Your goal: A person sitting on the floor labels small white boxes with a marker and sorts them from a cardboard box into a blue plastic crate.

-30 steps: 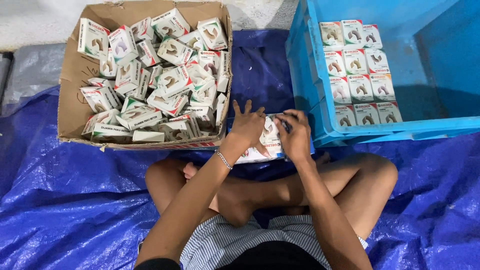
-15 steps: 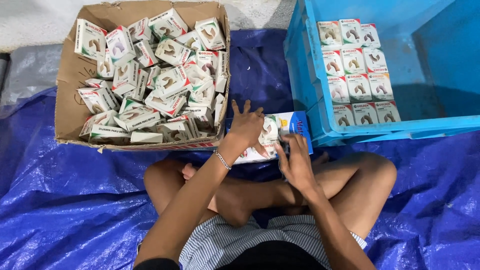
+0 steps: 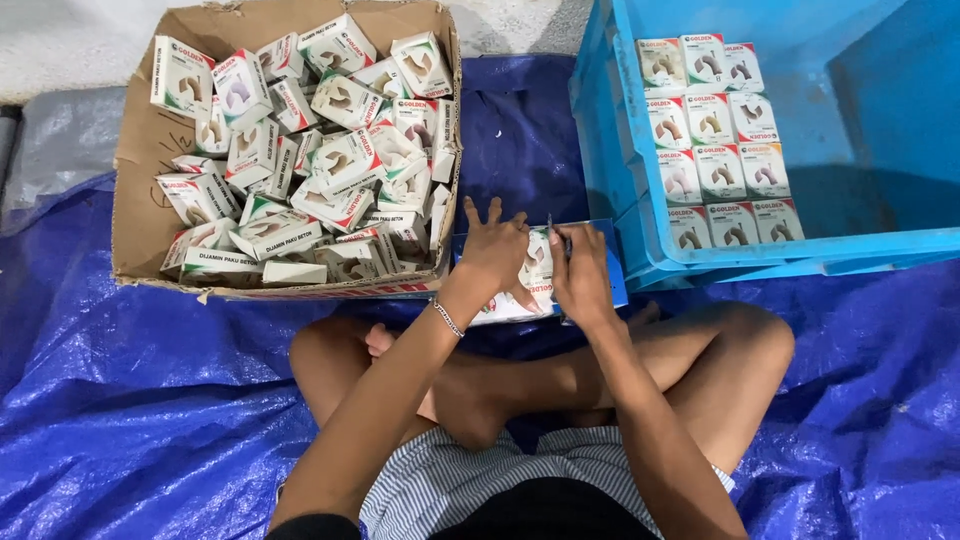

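Note:
I sit cross-legged on a blue tarp. In front of my legs lies a small blue tray (image 3: 612, 262) with several white, green and red small boxes (image 3: 538, 282) in it. My left hand (image 3: 494, 250) rests on these boxes, fingers spread. My right hand (image 3: 582, 270) presses on the boxes at the tray's right side, fingers together. A brown cardboard carton (image 3: 140, 210) to the left holds a loose heap of the same small boxes (image 3: 330, 160). A blue plastic crate (image 3: 800, 250) to the right holds neat rows of small boxes (image 3: 715, 150).
The blue tarp (image 3: 130, 420) covers the floor around me. A grey plastic sheet (image 3: 50, 140) lies at the far left, with pale floor beyond. My knees (image 3: 745, 345) sit close to the crate's front wall.
The right hand drew back from the crate side toward my lap, then returned onto the boxes in the tray. The left hand stayed on the boxes.

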